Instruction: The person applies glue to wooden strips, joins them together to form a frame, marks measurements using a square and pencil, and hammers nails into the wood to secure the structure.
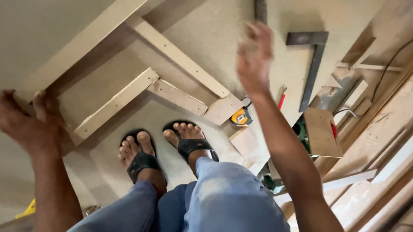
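Note:
My left hand (23,119) grips the near corner of a light wooden frame (124,91) made of a long board and cross slats, which stands over the floor in front of me. My right hand (254,55) is raised in the air above the floor, blurred, fingers loosely curled, with nothing visible in it. It hovers over the area between the frame's end and a dark metal square (311,65). My two feet in black sandals (142,162) stand on the floor below the frame.
A yellow tape measure (240,117) lies near the frame's end. A red pencil (282,100) lies beside the square. A small wooden box with a green tool (319,132) sits to the right. Stacked boards and planks (386,151) line the right side, with a black cable.

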